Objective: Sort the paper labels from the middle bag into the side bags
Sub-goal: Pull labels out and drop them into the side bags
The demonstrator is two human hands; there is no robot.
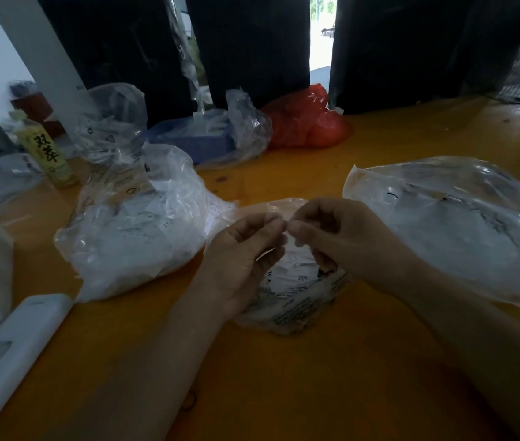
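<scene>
Landmark: middle bag (296, 297), a small clear plastic bag with printed text, lying on the yellow counter (284, 377) at centre. Its mouth is open upward; inside, a pile of small white paper labels (296, 268) with dark print.

Nearest the camera, left of the middle bag: a white rectangular case (7, 354) flat on the counter. A small dark ring (190, 402) lies on the counter in front of the middle bag.

Left hand (246, 253) and right hand (328, 230) are both above the mouth of the middle bag, fingertips meeting. Fingers of each are curled, thumb against forefinger, pinching something thin and pale between them; blur keeps me from telling whether it is a label or the bag's film. Both forearms reach in from the near edge.

Left of the middle bag: left bag (137, 224), clear, bulging, filled with white paper labels; some spill at its opening toward the middle bag.

Right of the middle bag: right bag (455, 230), clear, lying flatter, with a pale layer of contents that I cannot make out.

Behind the left bag: another clear bag (109, 122) of printed slips and a yellow-green bottle (47, 151). Behind the middle bag: a blue box (201, 138) in clear plastic and a red bag (306, 122) against dark curtains (252, 43).
</scene>
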